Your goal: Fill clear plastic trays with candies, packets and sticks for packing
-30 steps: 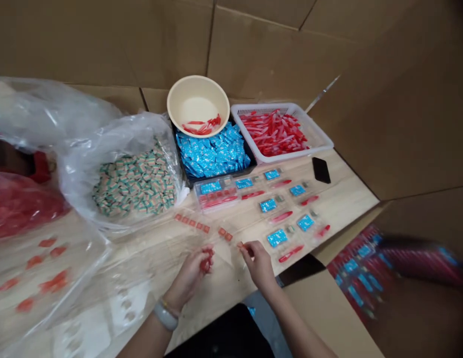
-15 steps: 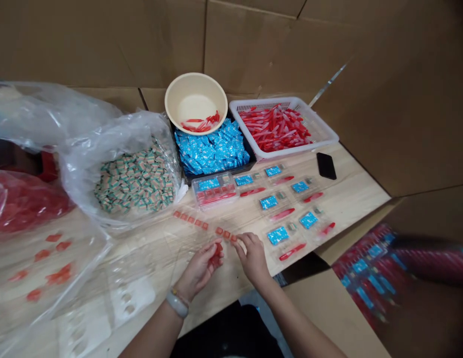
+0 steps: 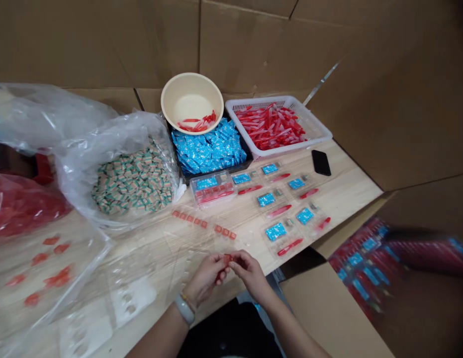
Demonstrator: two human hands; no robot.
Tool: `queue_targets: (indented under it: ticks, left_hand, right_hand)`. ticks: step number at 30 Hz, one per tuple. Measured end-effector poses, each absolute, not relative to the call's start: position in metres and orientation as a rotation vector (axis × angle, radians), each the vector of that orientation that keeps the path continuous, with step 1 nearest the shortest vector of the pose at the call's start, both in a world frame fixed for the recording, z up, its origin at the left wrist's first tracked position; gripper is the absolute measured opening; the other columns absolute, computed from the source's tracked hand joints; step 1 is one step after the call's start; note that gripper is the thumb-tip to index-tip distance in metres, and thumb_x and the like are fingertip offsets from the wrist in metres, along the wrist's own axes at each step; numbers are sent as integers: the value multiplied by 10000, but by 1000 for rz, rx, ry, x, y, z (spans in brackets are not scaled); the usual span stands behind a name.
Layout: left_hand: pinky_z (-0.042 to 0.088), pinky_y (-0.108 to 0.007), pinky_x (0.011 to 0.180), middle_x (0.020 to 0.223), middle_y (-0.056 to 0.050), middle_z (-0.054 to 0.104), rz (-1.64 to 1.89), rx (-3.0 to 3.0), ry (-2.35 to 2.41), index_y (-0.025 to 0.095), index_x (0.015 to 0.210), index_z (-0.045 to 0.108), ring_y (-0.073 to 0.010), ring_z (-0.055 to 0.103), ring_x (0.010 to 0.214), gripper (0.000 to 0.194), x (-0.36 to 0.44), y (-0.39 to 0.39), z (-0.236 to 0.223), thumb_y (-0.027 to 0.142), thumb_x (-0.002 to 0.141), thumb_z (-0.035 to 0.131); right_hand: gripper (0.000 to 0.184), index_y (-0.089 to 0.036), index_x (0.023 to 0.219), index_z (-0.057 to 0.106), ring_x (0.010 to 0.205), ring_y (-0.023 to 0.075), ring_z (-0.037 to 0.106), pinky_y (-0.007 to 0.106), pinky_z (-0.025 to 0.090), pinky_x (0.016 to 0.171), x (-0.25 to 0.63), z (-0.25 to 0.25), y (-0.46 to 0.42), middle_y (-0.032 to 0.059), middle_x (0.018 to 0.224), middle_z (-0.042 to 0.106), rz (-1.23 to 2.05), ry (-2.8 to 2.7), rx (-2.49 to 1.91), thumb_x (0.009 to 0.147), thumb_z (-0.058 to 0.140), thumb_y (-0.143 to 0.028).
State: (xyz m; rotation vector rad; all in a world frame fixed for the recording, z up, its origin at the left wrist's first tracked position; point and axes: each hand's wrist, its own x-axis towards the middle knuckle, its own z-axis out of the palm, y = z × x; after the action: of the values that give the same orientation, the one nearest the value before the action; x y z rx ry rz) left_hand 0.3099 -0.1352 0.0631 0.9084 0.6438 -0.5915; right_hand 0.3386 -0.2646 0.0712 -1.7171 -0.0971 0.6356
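Note:
My left hand (image 3: pixel 208 278) is closed around small red square pieces, largely hidden by its fingers. Against it, the thumb and fingers of my right hand (image 3: pixel 250 274) pinch one red square piece (image 3: pixel 227 258) at the left fingertips. Just beyond both hands lies a clear plastic tray (image 3: pixel 212 241). Along its far side runs a row of several red squares (image 3: pixel 190 218), then a gap, then three more red squares (image 3: pixel 225 232). To the left are more clear plastic trays (image 3: pixel 134 293).
Filled clear trays with blue packets (image 3: pixel 276 231) and red pens lie to the right. Behind stand a bag of green-and-beige blocks (image 3: pixel 134 179), a black bin of blue packets (image 3: pixel 211 149), a cream bowl (image 3: pixel 192 97), a white basket (image 3: pixel 321 134) and a phone (image 3: pixel 321 163). An open carton (image 3: pixel 328 303) sits lower right.
My right hand has left the row of red squares and come back toward me to meet my left hand. A third square now sits in the right-hand group.

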Motion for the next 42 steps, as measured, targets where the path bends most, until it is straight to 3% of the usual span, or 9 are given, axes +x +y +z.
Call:
queue_targets:
  ticks: [3, 7, 11, 16, 22, 29, 33, 37, 42]
  left_hand:
    - [194, -163, 369, 520, 59, 456, -639, 848, 656, 127, 715, 533, -18, 352, 393, 209, 310, -141, 60, 303, 643, 621]
    - [365, -191, 498, 665, 2, 558, -490, 731, 729, 130, 770, 539, -67, 502, 536, 117, 317, -142, 64, 171, 664, 569]
    - [434, -245, 682, 755, -44, 592, -444, 668, 762, 121, 833, 549, -121, 578, 721, 187, 317, -138, 68, 31, 679, 491]
    - [440, -266, 753, 831, -47, 597, -395, 656, 738, 164, 981, 532, -132, 587, 797, 254, 311, -133, 70, 101, 735, 547]
    - [412, -263, 763, 951, -62, 594, -352, 665, 656, 153, 962, 570, -124, 566, 796, 286, 310, -130, 66, 189, 684, 630]
    - [363, -233, 660, 727, -8, 585, -321, 739, 623, 149, 1072, 534, -92, 507, 650, 462, 312, -129, 69, 263, 641, 656]
    - [366, -252, 695, 865, -49, 594, -281, 770, 613, 160, 960, 567, -118, 525, 737, 392, 314, -129, 73, 264, 602, 685]
    - [337, -228, 569, 656, 0, 556, -291, 860, 552, 146, 821, 590, -85, 471, 569, 224, 314, -129, 71, 253, 633, 648]
    - [310, -218, 534, 651, 4, 546, -428, 1026, 338, 141, 943, 615, -60, 409, 514, 278, 313, -119, 73, 179, 672, 569]
  right_hand:
    - [223, -167, 790, 576, 572, 131, 486, 258, 398, 549, 341, 65, -276, 10, 637, 540, 610, -29, -1788, 736, 533, -379]
    - [174, -161, 821, 583, 685, 160, 491, 280, 391, 634, 366, 56, -285, 55, 748, 541, 273, -278, -2263, 791, 458, -278]
    - [191, -172, 755, 602, 748, 179, 480, 283, 355, 670, 388, 44, -280, 71, 766, 561, 288, -604, -2653, 808, 419, -187]
    - [155, -192, 790, 618, 801, 204, 474, 313, 317, 687, 390, 45, -277, 77, 803, 581, 261, -676, -2845, 797, 469, -234]
    - [182, -187, 883, 612, 781, 185, 510, 301, 375, 685, 368, 69, -272, 69, 822, 586, 323, -474, -2348, 798, 457, -227]
    - [134, -186, 756, 634, 710, 145, 549, 269, 411, 666, 361, 81, -256, 17, 743, 622, 715, -258, -1746, 726, 540, -277]
    - [131, -163, 649, 615, 519, 95, 463, 225, 363, 512, 366, 81, -256, -26, 566, 561, 818, -85, -1630, 661, 587, -289]
    - [117, -158, 623, 607, 472, 75, 414, 212, 329, 474, 367, 80, -254, -35, 532, 537, 874, -21, -1564, 635, 583, -272]
    - [103, -156, 517, 553, 440, 69, 378, 207, 290, 449, 366, 81, -250, -49, 454, 469, 826, -63, -1718, 603, 554, -212]
